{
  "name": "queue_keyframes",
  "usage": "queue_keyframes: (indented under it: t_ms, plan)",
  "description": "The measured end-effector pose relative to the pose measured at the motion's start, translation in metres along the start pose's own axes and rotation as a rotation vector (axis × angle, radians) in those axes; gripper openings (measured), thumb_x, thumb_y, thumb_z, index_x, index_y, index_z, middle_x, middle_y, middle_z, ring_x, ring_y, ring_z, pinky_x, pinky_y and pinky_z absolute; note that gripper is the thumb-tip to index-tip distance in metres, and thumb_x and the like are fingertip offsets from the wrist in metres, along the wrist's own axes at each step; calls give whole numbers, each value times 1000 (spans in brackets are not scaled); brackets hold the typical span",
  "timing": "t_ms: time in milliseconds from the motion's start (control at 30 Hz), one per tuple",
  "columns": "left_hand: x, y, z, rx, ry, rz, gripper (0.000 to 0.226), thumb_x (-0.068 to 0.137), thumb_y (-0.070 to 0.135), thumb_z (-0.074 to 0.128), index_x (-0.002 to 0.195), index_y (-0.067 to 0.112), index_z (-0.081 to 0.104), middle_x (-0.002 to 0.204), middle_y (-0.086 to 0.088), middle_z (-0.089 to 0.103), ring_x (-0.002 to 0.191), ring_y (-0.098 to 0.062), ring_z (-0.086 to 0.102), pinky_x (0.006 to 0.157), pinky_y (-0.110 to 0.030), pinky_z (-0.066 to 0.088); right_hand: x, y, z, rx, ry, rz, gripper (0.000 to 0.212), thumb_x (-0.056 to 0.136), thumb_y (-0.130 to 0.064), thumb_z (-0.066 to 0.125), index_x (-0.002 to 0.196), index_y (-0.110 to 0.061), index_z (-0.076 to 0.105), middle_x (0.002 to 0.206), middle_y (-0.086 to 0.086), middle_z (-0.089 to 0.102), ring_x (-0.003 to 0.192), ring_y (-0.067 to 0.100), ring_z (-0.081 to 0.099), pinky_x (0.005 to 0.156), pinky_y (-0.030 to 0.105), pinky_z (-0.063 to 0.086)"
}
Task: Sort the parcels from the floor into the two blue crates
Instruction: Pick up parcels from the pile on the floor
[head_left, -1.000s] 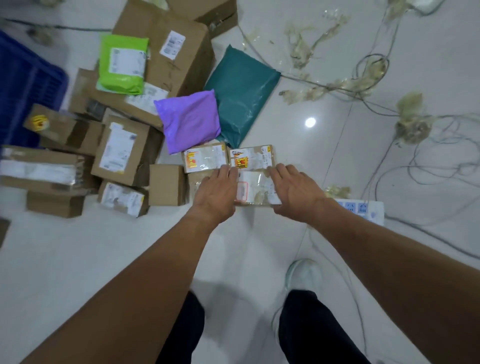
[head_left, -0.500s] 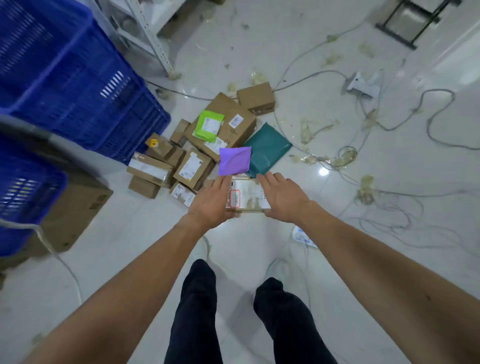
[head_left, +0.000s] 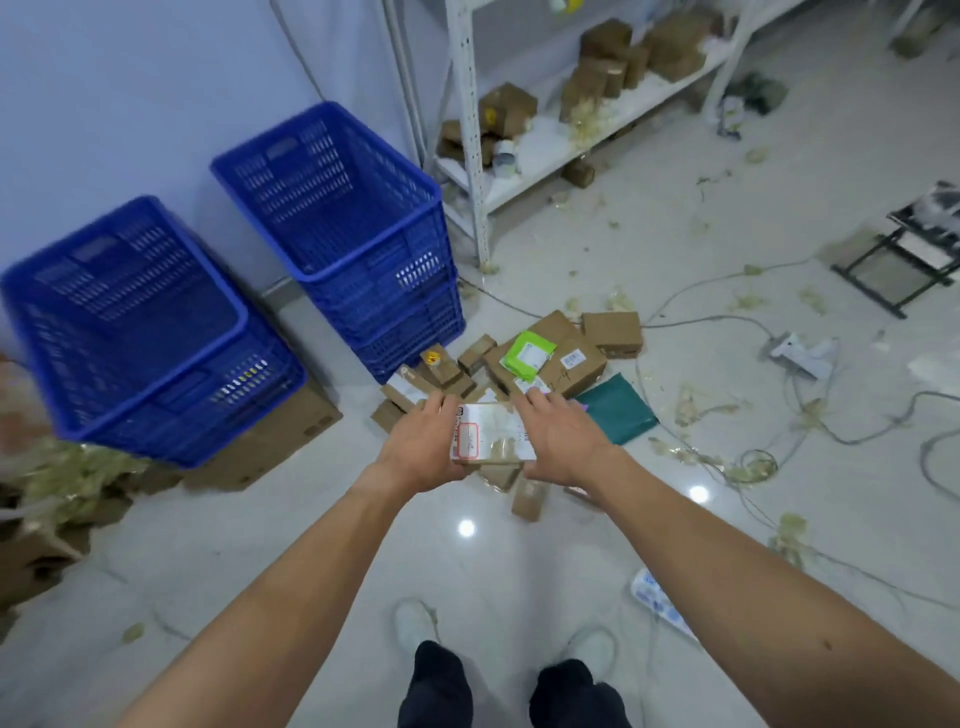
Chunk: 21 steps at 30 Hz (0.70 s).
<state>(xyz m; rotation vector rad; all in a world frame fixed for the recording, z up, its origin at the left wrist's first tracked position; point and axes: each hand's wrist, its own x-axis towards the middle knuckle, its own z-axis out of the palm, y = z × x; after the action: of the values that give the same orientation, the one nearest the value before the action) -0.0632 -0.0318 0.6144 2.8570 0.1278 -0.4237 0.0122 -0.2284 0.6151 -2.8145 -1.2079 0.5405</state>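
Single head view, looking forward and down at floor (wide-angle, standing height).

Glossy pale floor tiles, perforated blue plastic crates, matt brown cardboard parcels, white metal shelving.

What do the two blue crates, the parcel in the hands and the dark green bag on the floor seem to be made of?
Blue crates: likely rigid moulded plastic, slightly glossy; perforated lattice walls and a thick rolled rim.
Held parcel: brown cardboard, matte, with a white paper label, apparently under clear tape.
Dark green bag: probably thin plastic film; smooth, faintly creased, lying flat.
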Motion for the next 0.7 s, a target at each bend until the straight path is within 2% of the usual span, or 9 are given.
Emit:
queue_keyframes:
  t_ms: [167,333,433,533,700]
  plan:
    - [-18,-64,-32,-26,41,-30,83,63,46,85,130,22,42,118,2,48,105,-18,53,78,-30,47,36,-58,-29,-27,14,-47,86,72,-44,75,140,-14,33,132,6,42,119,26,43,95,39,45]
    - [-33,-130,-57,-74,87,-56,88,64,46,83,137,22,38,121,2,46,108,-20,53,85,-34,50,79,-120,-57,-82,26,-58,92,66,-44,77,142,-16,32,129,5,42,117,25,45,90,38,44]
    - [-42,-163,-71,-99,109,-65,90,64,47,83,138,22,37,121,1,44,104,-21,55,81,-34,49,102,-154,-66,-77,28,-72,95,66,-46,77,143,-16,30,129,6,42,118,26,45,94,40,46]
    - [-43,-190,-81,-108,110,-83,83,64,42,82,133,23,39,118,1,43,100,-20,53,73,-31,45,123,-175,-72,-88,41,-91,92,66,-47,76,141,-17,31,130,6,43,117,27,46,95,42,46]
    - [-18,-221,-101,-108,109,-104,82,68,37,79,136,21,37,124,-1,43,104,-23,54,78,-36,48,167,-182,-90,-118,19,-93,87,65,-46,77,136,-18,35,122,4,44,112,27,47,90,42,48]
